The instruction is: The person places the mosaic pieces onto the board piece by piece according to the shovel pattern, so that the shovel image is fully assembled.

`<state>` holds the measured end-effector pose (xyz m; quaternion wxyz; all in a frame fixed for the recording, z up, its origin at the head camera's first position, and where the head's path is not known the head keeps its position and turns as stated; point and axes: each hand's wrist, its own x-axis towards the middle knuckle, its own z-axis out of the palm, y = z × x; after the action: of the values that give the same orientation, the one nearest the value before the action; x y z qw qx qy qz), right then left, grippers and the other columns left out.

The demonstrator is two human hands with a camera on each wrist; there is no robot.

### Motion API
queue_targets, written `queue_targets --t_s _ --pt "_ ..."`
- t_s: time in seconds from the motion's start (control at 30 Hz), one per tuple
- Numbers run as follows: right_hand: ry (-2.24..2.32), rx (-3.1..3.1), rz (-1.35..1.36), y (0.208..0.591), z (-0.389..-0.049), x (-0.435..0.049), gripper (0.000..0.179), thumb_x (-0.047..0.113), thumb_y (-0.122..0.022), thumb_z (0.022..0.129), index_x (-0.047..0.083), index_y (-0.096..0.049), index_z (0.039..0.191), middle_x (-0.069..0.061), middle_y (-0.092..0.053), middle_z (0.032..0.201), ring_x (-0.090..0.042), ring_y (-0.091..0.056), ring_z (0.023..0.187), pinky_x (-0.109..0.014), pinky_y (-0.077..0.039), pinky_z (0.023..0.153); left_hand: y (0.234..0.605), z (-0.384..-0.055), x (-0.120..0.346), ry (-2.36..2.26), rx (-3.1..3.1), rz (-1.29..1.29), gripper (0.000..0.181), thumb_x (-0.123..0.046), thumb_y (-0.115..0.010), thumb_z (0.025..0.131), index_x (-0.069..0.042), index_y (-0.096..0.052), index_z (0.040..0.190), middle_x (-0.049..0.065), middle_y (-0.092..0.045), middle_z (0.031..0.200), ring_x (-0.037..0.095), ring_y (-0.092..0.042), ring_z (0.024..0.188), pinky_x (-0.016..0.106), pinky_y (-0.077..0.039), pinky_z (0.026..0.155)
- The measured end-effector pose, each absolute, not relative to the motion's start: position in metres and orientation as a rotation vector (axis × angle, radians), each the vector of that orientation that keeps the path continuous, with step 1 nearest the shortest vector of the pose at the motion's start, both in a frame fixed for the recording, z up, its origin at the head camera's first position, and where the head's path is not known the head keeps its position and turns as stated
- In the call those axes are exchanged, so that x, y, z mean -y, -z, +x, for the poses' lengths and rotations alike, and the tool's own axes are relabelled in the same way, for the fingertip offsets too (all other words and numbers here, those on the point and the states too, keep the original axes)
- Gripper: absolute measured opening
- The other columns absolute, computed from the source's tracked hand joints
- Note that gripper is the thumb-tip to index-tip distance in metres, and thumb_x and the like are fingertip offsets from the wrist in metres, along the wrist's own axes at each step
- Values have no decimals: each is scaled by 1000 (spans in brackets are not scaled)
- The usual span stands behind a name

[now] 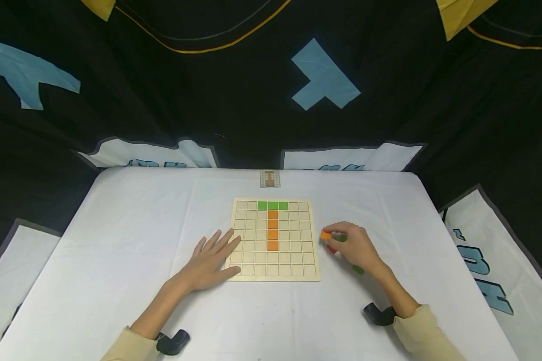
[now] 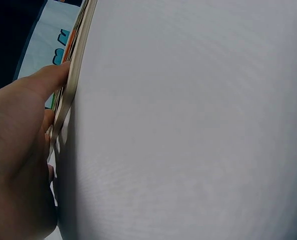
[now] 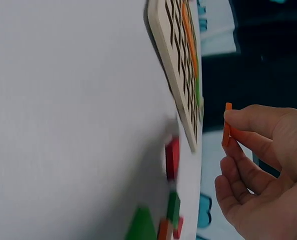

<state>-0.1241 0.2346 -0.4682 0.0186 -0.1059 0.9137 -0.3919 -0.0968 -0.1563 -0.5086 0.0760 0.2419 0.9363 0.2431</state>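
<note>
A square wooden grid board (image 1: 293,273) lies on the white table. Green tiles (image 1: 273,205) form a short row in its top cells, and orange tiles (image 1: 273,245) run down a column beneath the middle one. My left hand (image 1: 210,263) rests with spread fingers on the board's left edge, its thumb near the lower corner. Off the board's right side, my right hand (image 1: 357,245) pinches an orange square tile (image 3: 227,125) between thumb and fingertips, raised above the table. Under that hand lie loose pieces, among them a red one (image 3: 172,157) and a green one (image 3: 142,225), partly hidden in the head view.
A small printed card (image 1: 270,179) with a grid picture lies behind the board at the table's far edge. Black wrist devices (image 1: 173,343) sit by both sleeves. A dark patterned cloth (image 1: 253,100) hangs behind the white table (image 1: 131,225).
</note>
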Motion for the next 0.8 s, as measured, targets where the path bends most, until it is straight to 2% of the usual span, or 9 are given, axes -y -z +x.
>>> queue_targets --t_s 0.17,0.4,0.8 --pt "1211 -2801 -396 470 -121 -213 26 7 -76 85 9 -77 110 -1 -71 113 -24 -64 108 -45 -51 92 512 -97 158 -715 -2794 709 75 -50 -58 97 -12 -35 156 13 -21 164 41 -9 149 65 -2 114" --pt "1197 -2778 -524 477 -122 -185 24 9 -78 85 9 -78 109 -2 -72 111 -26 -62 111 -46 -49 96 506 -95 156 -711 -2799 713 74 -48 -58 96 -11 -36 156 13 -22 163 42 -11 149 65 -3 114" --pt "1170 -2734 -524 488 -127 -157 24 5 -77 84 7 -78 108 -4 -71 112 -27 -61 116 -44 -46 101 505 -95 156 -755 -2794 742 73 -47 -58 97 -9 -37 155 16 -24 162 45 -12 148 68 -3 112"
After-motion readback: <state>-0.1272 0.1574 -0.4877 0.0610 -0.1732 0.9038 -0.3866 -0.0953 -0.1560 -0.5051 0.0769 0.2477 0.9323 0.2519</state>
